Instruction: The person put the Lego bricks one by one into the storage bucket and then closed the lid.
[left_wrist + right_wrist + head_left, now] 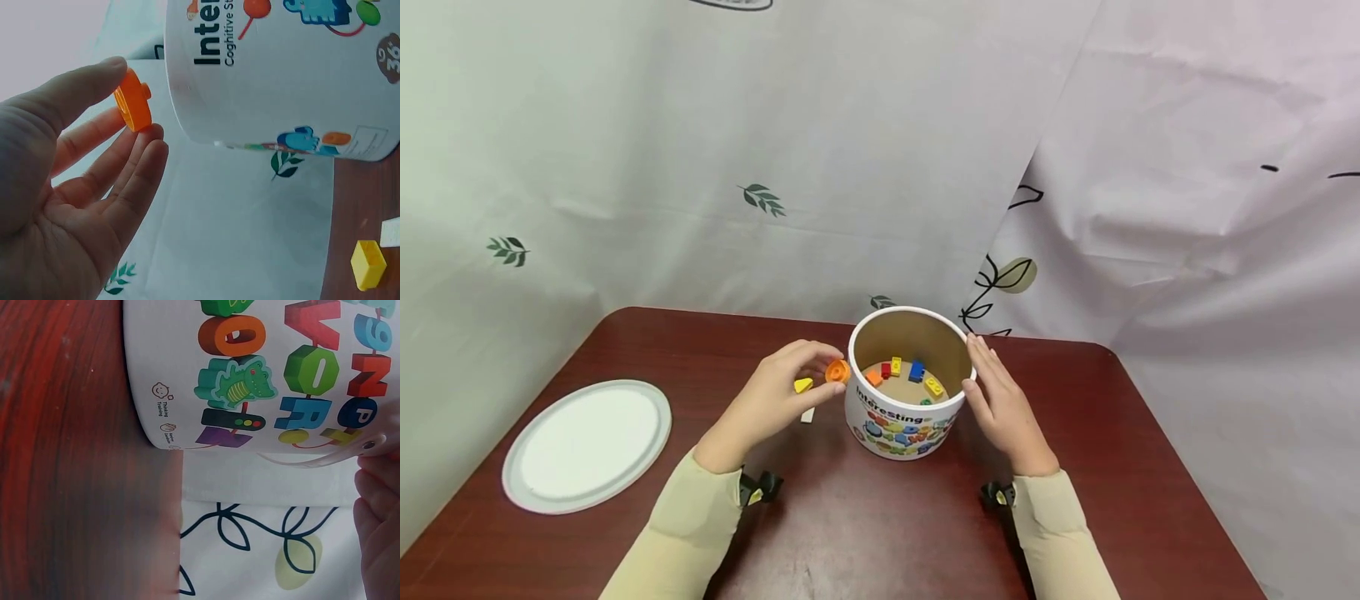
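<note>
Pale hanging cloth point(850, 167) printed with leaf sprigs backs a dark red-brown desk point(880, 533), on which a white tub point(891, 446) stands upright, its lettered and pictured wall facing the person. At the tub's left rim, the left hand point(767, 396) pinches a round orange block point(838, 372) between thumb and fingers point(140, 187); the left wrist view shows the block just outside the tub, a small gap between them. On the tub's right side, the right hand point(1006, 412) rests against the rim, fingers fairly straight and gripping nothing. Inside the tub, on its floor, lie a red block point(886, 370), a blue block point(917, 372), an orange piece point(874, 378), two yellow bricks point(933, 387) and a partly hidden green piece point(926, 402). Left of the tub, near it, are a yellow block point(803, 385) and a white block point(807, 415); farther left lies a round white lid point(587, 442).
</note>
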`<state>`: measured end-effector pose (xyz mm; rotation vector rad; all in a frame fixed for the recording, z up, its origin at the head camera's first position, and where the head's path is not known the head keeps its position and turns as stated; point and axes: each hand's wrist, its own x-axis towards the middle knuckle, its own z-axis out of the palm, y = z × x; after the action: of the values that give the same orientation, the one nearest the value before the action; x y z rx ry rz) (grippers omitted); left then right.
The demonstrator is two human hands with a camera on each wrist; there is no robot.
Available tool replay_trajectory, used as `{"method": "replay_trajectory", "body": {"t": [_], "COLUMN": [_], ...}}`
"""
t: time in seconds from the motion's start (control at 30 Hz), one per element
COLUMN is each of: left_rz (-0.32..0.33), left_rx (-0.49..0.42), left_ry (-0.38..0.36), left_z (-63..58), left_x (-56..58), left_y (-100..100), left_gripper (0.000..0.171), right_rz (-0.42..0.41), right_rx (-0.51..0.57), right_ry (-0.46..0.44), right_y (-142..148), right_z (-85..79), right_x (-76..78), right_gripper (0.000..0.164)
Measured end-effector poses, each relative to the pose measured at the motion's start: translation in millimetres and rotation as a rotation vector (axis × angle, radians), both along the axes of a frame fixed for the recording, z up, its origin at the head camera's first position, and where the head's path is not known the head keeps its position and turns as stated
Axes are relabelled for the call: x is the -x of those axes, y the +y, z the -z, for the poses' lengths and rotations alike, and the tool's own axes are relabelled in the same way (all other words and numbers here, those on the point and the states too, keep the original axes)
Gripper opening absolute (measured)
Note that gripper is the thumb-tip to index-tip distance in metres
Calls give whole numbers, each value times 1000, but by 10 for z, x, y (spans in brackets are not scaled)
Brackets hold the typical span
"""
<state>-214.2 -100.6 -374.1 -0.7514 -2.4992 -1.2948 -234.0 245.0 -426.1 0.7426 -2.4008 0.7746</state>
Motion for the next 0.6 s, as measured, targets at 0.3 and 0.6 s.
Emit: {"method": "replay_trajectory", "body": {"t": [0.3,0.6], "left_rz": [31,43], "left_rx": [-18,62], "left_ry": [34,72], "left_z": [-147,-220], "left_x": [126,271], "left_y": [191,446], "left_gripper": [38,37], "right_rz": [-5,-9], "right_rx": [10,11], "right_ry": [9,18], "right_y": [-3,-1], "right_z": [23,30], "right_x": [11,18], "right_gripper": [60,59]}}
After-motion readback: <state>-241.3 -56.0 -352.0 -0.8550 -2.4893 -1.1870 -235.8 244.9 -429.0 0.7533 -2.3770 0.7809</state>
